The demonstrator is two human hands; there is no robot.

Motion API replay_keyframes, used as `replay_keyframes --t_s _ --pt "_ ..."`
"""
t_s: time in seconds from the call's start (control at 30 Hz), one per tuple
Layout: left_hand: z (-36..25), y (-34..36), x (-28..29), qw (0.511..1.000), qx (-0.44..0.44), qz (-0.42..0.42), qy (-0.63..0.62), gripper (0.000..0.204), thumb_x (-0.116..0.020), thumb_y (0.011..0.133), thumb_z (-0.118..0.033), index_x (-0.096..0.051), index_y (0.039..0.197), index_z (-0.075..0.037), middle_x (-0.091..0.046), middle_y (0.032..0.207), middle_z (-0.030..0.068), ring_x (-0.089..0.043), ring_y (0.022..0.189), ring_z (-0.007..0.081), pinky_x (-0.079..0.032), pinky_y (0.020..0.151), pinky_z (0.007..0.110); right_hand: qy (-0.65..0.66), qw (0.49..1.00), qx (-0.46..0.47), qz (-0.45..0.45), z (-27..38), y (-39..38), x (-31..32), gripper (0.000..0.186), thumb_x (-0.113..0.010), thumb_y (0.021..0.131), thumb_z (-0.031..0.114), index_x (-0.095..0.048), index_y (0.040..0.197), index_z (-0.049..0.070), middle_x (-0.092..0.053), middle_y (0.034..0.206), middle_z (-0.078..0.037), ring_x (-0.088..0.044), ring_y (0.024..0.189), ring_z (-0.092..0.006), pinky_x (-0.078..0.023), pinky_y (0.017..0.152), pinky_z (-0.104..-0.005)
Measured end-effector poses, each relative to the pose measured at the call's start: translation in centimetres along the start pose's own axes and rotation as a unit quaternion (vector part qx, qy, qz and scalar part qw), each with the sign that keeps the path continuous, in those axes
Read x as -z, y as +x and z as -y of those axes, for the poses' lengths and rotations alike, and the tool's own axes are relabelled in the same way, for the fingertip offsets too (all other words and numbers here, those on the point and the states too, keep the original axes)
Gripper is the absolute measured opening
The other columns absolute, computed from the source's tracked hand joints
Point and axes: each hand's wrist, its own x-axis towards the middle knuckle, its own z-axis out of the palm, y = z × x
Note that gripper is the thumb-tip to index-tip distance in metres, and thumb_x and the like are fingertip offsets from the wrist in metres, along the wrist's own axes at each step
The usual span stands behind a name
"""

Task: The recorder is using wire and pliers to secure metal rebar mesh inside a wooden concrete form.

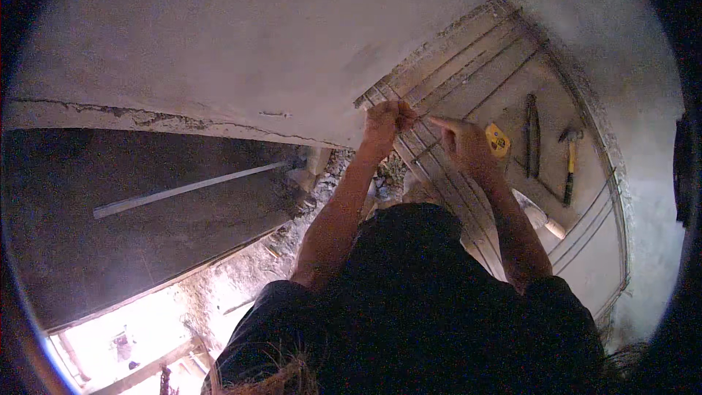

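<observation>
Biggest risk I'm seeing: the thin steel rods (439,168) could be slipping or springing out of line while both hands are working right at the edge, with open rubble below at about 7 o'clock (a long way down, looks like). The left hand (387,121) is curling into a tight fist around the rod ends at the plank formwork (556,139). The right hand (464,143), at its 4 o'clock, is pressing half-open on the rods, forefinger pointing toward the fist
</observation>
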Motion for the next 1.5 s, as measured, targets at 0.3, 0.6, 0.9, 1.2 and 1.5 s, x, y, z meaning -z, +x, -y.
replay_keyframes --t_s 0.3,0.6,0.9,1.2,1.5 --pt "0.8 1.1 -0.1 0.997 -0.036 0.007 -0.069 0.027 -0.048 0.086 -0.025 -0.052 0.094 0.001 -0.061 0.084 0.0114 -0.059 0.074 0.0173 -0.050 0.065 0.029 0.104 0.995 0.001 -0.004 -2.6 3.9 -3.0 0.022 -0.055 0.079 0.015 -0.061 0.097 0.005 -0.056 0.064 -0.009 -0.051 0.056 -0.0119 -0.042 0.053 -0.0272" --pt "2.4 2.0 4.1 0.918 -0.160 -0.186 0.310 0.016 -0.052 0.083 -0.020 -0.049 0.093 -0.008 -0.059 0.074 0.0114 -0.056 0.046 0.0222 -0.046 0.047 0.031 -0.155 0.981 0.074 0.094 -8.2 10.1 -3.8 0.012 -0.055 0.075 0.010 -0.065 0.082 0.006 -0.062 0.072 -0.013 -0.060 0.065 -0.0210 -0.048 0.062 -0.0314" --pt "3.7 4.3 4.0 0.819 -0.192 -0.165 0.515 0.010 -0.054 0.078 -0.019 -0.058 0.084 -0.012 -0.061 0.088 0.0137 -0.058 0.074 0.0342 -0.044 0.069 0.043 -0.010 0.990 0.035 0.134 -9.9 11.1 -4.9 0.016 -0.052 0.076 0.015 -0.065 0.083 0.009 -0.064 0.081 -0.011 -0.062 0.073 -0.0224 -0.048 0.067 -0.0324" --pt "5.6 7.4 6.5 0.720 -0.246 -0.097 0.642 0.026 -0.053 0.075 -0.028 -0.064 0.093 -0.013 -0.060 0.091 0.0158 -0.057 0.081 0.0348 -0.044 0.076 0.045 -0.141 0.979 -0.034 0.141 -7.2 12.4 -7.2 0.020 -0.054 0.074 0.025 -0.066 0.080 0.011 -0.064 0.079 -0.010 -0.062 0.072 -0.0232 -0.048 0.069 -0.0345" --pt "5.6 8.8 6.0 0.692 -0.227 -0.057 0.683 0.020 -0.052 0.074 -0.023 -0.061 0.083 -0.007 -0.059 0.083 0.0182 -0.055 0.080 0.0344 -0.042 0.074 0.044 0.014 0.986 -0.126 0.107 -9.6 12.5 -9.4 0.020 -0.059 0.066 0.021 -0.066 0.078 0.007 -0.063 0.074 -0.013 -0.061 0.068 -0.0276 -0.049 0.066 -0.0372"
